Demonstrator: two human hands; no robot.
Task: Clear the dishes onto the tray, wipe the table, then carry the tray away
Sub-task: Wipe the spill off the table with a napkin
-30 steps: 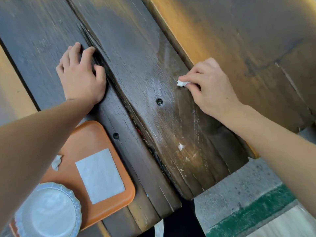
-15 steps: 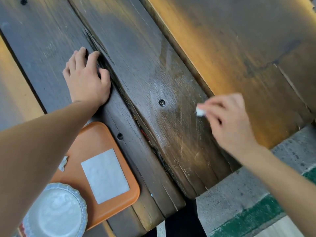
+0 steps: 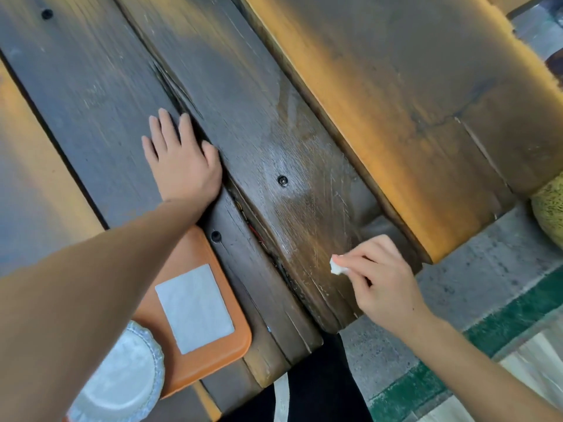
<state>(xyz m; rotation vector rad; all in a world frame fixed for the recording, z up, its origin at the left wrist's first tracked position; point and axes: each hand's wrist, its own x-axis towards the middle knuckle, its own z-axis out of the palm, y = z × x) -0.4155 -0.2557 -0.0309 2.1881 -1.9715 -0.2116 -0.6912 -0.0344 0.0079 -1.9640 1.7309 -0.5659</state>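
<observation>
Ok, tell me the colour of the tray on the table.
Orange tray, with a white paper sheet on it; the head view shows it.

Outdoor eating spot, rough plank table [image 3: 274,123], concrete ground [image 3: 475,269], orange serving tray [image 3: 210,354]

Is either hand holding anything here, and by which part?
The right hand pinches a small white wad of tissue at its fingertips; only one end of the wad shows. The left hand rests flat on the wooden table, holding nothing.
</observation>
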